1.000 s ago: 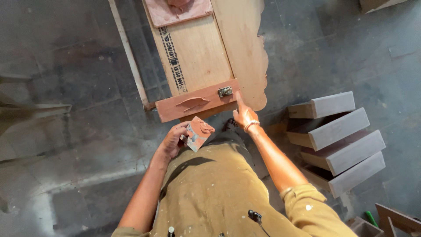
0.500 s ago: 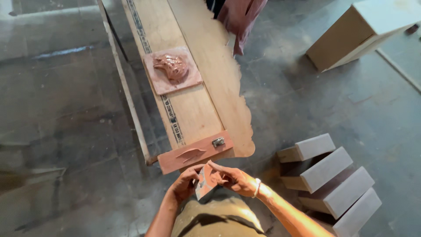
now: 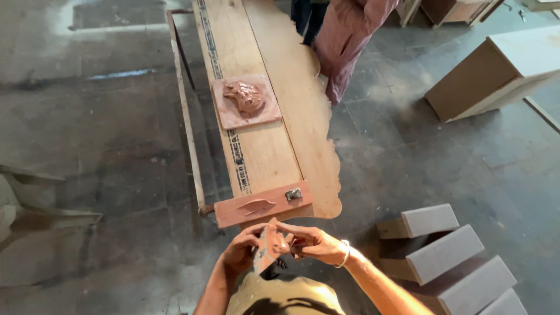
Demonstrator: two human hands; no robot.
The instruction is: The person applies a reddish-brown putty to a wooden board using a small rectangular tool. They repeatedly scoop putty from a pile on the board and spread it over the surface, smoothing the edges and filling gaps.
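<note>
Fingers of both hands meet on a small flat reddish-brown scraper card [image 3: 268,248], held just in front of the person's chest, below the near end of the desk. The left hand [image 3: 240,254] curls about the card's lower edge from the left, thumb on its face; the right hand [image 3: 314,244] pinches its upper right corner with fingertips drawn together, a thin bangle at the wrist. Both are closed on the card, neither spread wide. Both forearms come up from the bottom of the view and bend inward, elbows out, wrists nearly level.

To handle the card well, I judge a firm pinch near the edges suits, keeping the smeared face away from the palms.

Just beyond the hands lies a reddish rectangular wooden board with a small metal latch [image 3: 263,204], across the end of the long pale plywood desk [image 3: 262,149]. Farther up sits a square board carrying a lump of brown putty [image 3: 246,99]. Grey-faced boxes [image 3: 431,251] stand on the floor at right; another person's maroon garment [image 3: 350,35] shows beside the far end.
</note>
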